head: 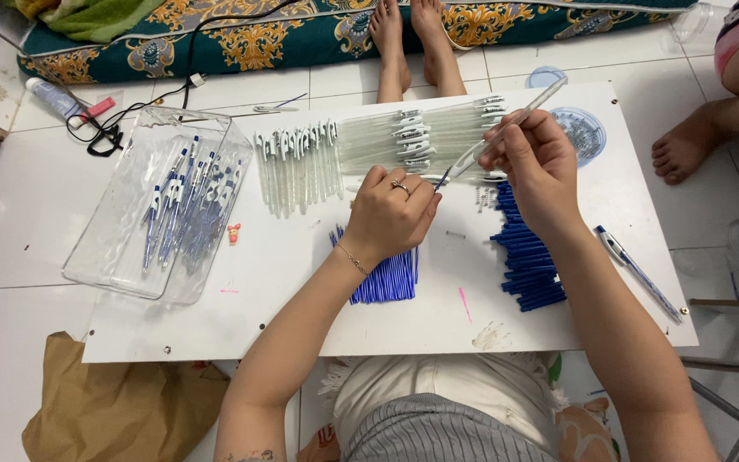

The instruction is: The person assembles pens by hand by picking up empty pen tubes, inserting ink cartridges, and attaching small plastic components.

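White board serving as desk (241, 299), laid on tiled floor. Centre frame: right hand (539, 167), fingers pinched on clear pen barrel (506, 128) angled toward upper right. Left hand (391, 214), fingers closed narrow at the barrel's lower tip; what they pinch cannot be told. Beneath: blue refills (384, 281). Upper centre: rows of clear barrels (369, 150). Left: clear tray (100, 257) of finished pens.

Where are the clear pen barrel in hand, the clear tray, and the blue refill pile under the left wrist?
clear pen barrel (515, 120), head view, mid-shaft.
clear tray (96, 257), head view, bare floor near left wall.
blue refill pile (387, 282), head view, middle of the pile.
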